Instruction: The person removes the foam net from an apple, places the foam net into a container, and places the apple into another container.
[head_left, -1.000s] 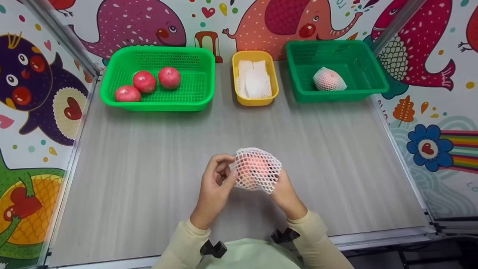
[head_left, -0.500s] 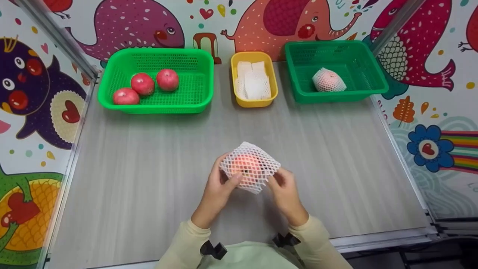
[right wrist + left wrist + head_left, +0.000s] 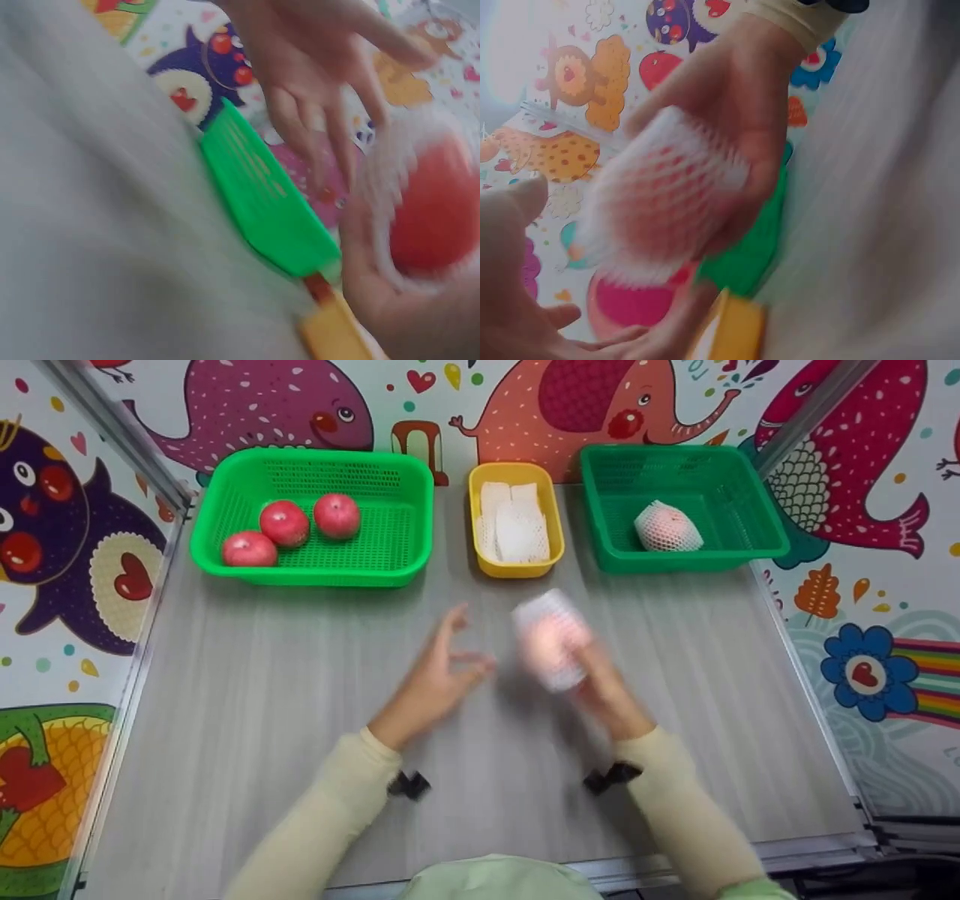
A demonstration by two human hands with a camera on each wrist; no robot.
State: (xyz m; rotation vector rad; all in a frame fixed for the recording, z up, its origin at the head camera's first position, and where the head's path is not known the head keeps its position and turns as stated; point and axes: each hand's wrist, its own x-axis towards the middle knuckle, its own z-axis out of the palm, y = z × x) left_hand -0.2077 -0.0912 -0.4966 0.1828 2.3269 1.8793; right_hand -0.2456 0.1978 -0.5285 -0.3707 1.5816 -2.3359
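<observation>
My right hand (image 3: 611,690) holds a round red fruit in a white foam net sleeve (image 3: 553,641), above the table right of the middle. Motion blurs both in the head view. One end of the sleeve gapes in the right wrist view, baring the red skin of the fruit (image 3: 435,214). To the left, apart from it, my left hand (image 3: 427,682) has its fingers and thumb spread with nothing between them. The left wrist view shows the net covering the fruit (image 3: 660,202), with the right hand (image 3: 742,112) behind it.
At the back left, a bright green basket (image 3: 315,577) contains three bare red fruits (image 3: 285,523). A yellow basket (image 3: 519,571) with white foam nets (image 3: 519,529) stands mid-back. The dark green basket (image 3: 694,561) at back right has one netted fruit (image 3: 670,528).
Both hands were on the netted fruit before. The left hand has let go and moved left; the right hand has carried the fruit forward and to the right.
</observation>
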